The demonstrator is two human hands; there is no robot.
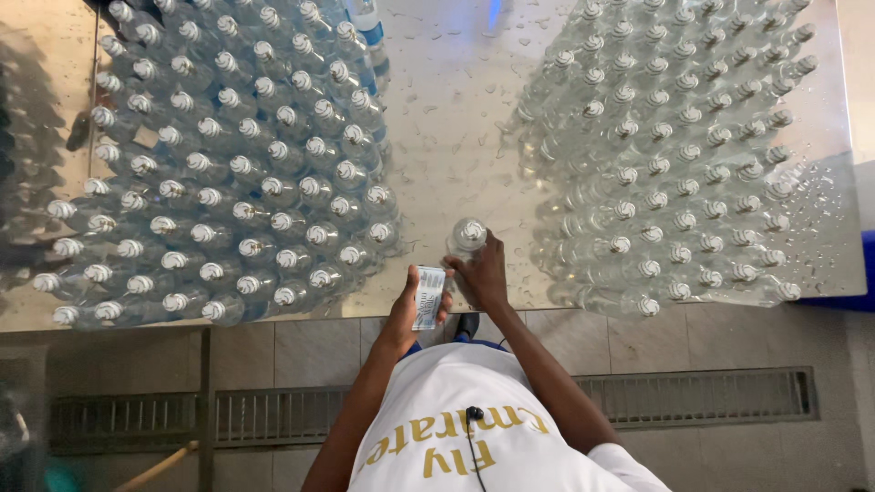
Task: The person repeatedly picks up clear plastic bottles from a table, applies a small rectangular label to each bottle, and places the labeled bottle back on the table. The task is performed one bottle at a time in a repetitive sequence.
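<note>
The right hand (480, 271) has its grip closed around a clear plastic bottle (468, 239) with a white cap, standing upright on the wet metal surface (456, 100) near its front edge, in the gap between two large groups of bottles. The left hand (407, 305) has its grip closed on a small stack of labels (428, 297), pinched between thumb and fingers and held just beside the bottle (touching or not, I cannot tell). To the left stands a dense block of bottles with blue labels (228, 164), and to the right a block of bare bottles (674, 155), all capped in white. Water drops lie scattered on the surface between them. Below the surface edge is a tiled floor (273, 346) with a long drain grate (711, 396).
</note>
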